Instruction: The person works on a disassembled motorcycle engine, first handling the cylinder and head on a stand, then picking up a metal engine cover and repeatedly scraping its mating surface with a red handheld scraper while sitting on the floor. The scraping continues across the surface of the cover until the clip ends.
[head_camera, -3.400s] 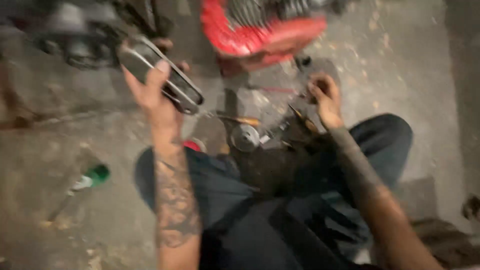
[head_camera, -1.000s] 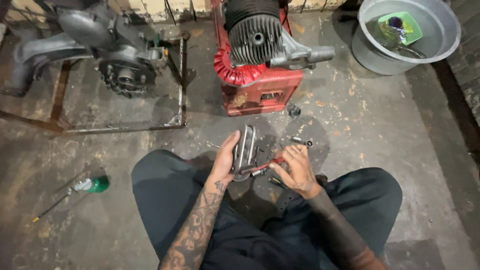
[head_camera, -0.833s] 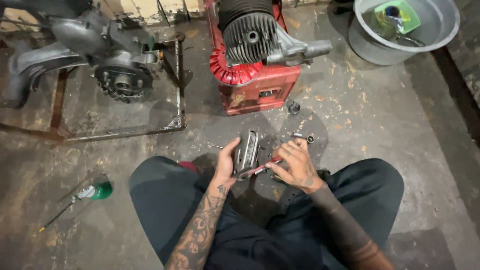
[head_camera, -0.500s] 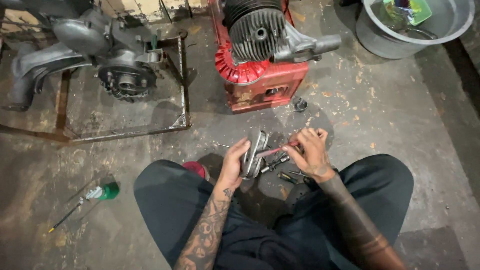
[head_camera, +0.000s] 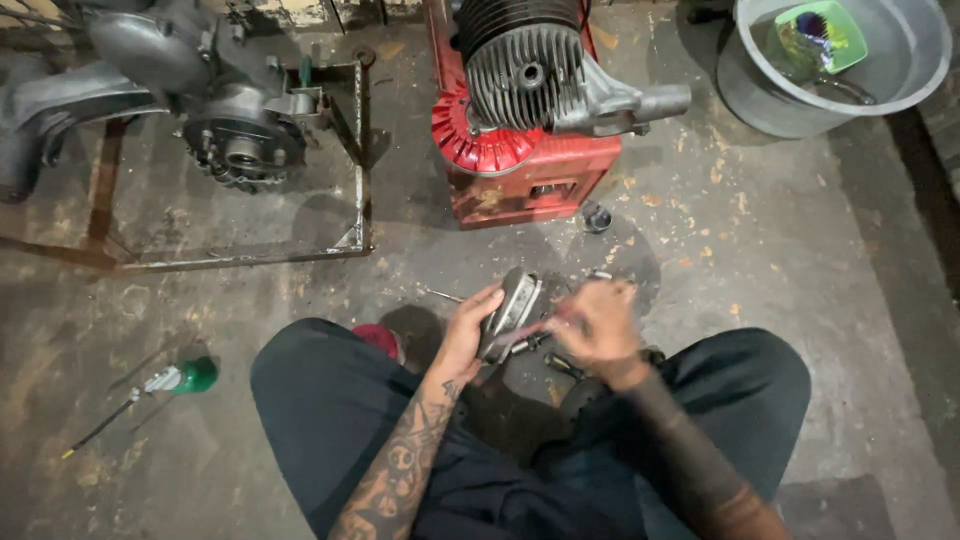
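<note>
Between the knees, low over the floor: left hand (head_camera: 468, 335) wraps the grey metal cover (head_camera: 510, 305), long axis tilted up and away. Right hand (head_camera: 592, 322), blurred, touches its right side; grip cannot be told. Red engine (head_camera: 520, 150) stands beyond.

The right hand (head_camera: 592, 322) is motion-blurred, so what its fingers pinch cannot be told. The left hand (head_camera: 470, 330) covers the lower end of the grey metal part (head_camera: 510, 305). The basin (head_camera: 835, 60) and grey engine (head_camera: 190, 80) run off the top edge.
</note>
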